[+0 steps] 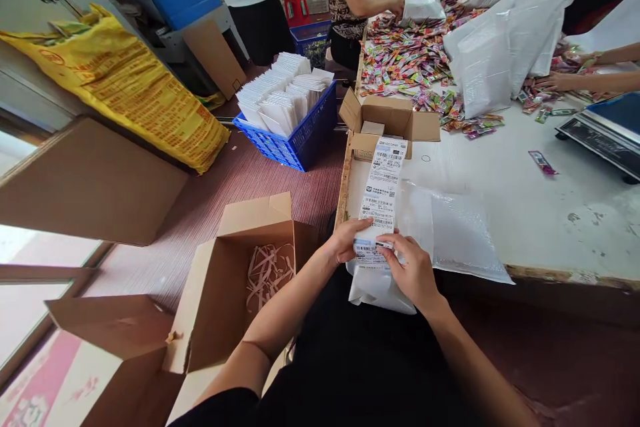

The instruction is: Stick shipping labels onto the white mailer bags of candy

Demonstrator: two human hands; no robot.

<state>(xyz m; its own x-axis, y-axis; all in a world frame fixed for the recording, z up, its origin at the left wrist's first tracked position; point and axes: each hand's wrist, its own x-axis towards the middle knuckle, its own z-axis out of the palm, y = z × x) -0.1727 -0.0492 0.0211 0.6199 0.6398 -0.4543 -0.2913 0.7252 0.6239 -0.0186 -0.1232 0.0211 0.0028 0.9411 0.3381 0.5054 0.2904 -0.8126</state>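
Note:
A long strip of printed shipping labels (383, 180) runs from a small open cardboard box (393, 113) toward my body. My left hand (349, 239) grips the strip's left side, thumb lying on top. At the strip's lower right edge, my right hand (411, 268) has thumb and finger pinched on a label. Beneath the labels, a white plastic mailer bag (380, 293) hangs over the table's front edge. Another flat mailer bag (463, 233) with a bubbly surface lies just right of my hands.
On the white table (500, 173) are a heap of small colourful packets (410, 57), upright filled white bags (505, 47) and a scale (605, 133). A blue basket of white envelopes (313, 130) and an open carton with paper strips (270, 273) stand left. Co-workers' hands (560, 81) reach in from the right.

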